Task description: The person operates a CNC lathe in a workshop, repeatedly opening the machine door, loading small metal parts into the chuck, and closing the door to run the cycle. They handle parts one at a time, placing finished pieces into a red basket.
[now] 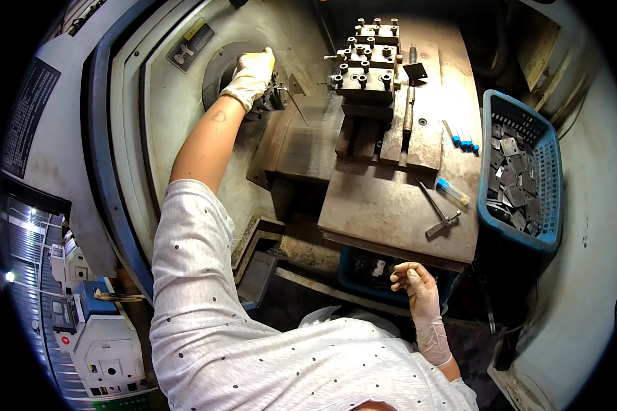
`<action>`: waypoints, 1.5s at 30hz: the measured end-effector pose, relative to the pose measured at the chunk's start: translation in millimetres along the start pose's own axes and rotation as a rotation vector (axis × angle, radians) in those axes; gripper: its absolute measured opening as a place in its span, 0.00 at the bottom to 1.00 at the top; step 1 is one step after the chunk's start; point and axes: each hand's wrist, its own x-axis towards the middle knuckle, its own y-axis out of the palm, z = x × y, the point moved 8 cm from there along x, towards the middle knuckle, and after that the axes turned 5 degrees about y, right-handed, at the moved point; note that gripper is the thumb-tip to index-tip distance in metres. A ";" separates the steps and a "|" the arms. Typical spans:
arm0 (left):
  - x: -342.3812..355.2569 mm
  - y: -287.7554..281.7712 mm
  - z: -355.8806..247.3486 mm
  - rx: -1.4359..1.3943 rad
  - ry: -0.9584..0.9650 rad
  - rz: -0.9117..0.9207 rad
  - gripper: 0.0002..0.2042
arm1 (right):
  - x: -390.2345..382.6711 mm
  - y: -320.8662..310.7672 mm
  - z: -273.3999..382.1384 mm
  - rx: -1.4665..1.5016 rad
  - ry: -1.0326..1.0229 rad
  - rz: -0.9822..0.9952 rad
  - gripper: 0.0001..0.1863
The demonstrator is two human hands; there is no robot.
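My left hand (252, 70), in a pale glove, reaches far forward to the dark round lathe chuck (273, 100). Its fingers curl over the chuck's upper side, and their tips are partly hidden. A thin rod (296, 108) slants out beside the chuck. My right hand (415, 282), also gloved, hovers by the near edge of the metal machine table (384, 219). Thumb and fingers are drawn together there; whatever they may hold is too small to make out. Closest to it on the table lie a T-handled key (443, 222) and a clear tube with a blue cap (454, 192).
Bolted tool holders (367, 82) rise from the table. A dark square plate (415, 71) lies beside them, near several blue-tipped pieces (465, 145). On the right, a blue basket (559, 185) holds many flat metal plates. Another blue bin (349, 267) sits under the table edge.
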 end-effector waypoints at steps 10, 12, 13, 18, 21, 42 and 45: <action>-54.1 2.0 17.1 -0.363 -0.058 -0.361 0.15 | 1.9 18.0 -12.6 -0.007 0.070 0.074 0.13; -72.0 10.5 10.9 -0.343 -0.136 -0.342 0.19 | 5.1 22.0 -14.2 -0.010 0.082 0.081 0.13; -82.4 10.2 9.7 -0.348 -0.186 -0.296 0.22 | 6.3 25.1 -15.0 -0.013 0.091 0.087 0.13; -91.9 39.5 28.7 -0.723 -0.325 -0.422 0.33 | 15.7 57.4 -12.8 -0.115 0.141 0.186 0.12; -83.3 56.2 29.4 -0.704 -0.328 -0.336 0.34 | 28.5 115.4 10.1 -0.179 0.105 0.388 0.13; -75.6 75.8 13.5 -0.901 -0.253 -0.069 0.38 | 380.7 219.7 68.7 -0.497 -0.579 -0.196 0.14; -68.9 72.7 10.6 -0.927 -0.147 -0.043 0.40 | 378.5 192.2 42.4 -0.610 -0.334 -0.408 0.12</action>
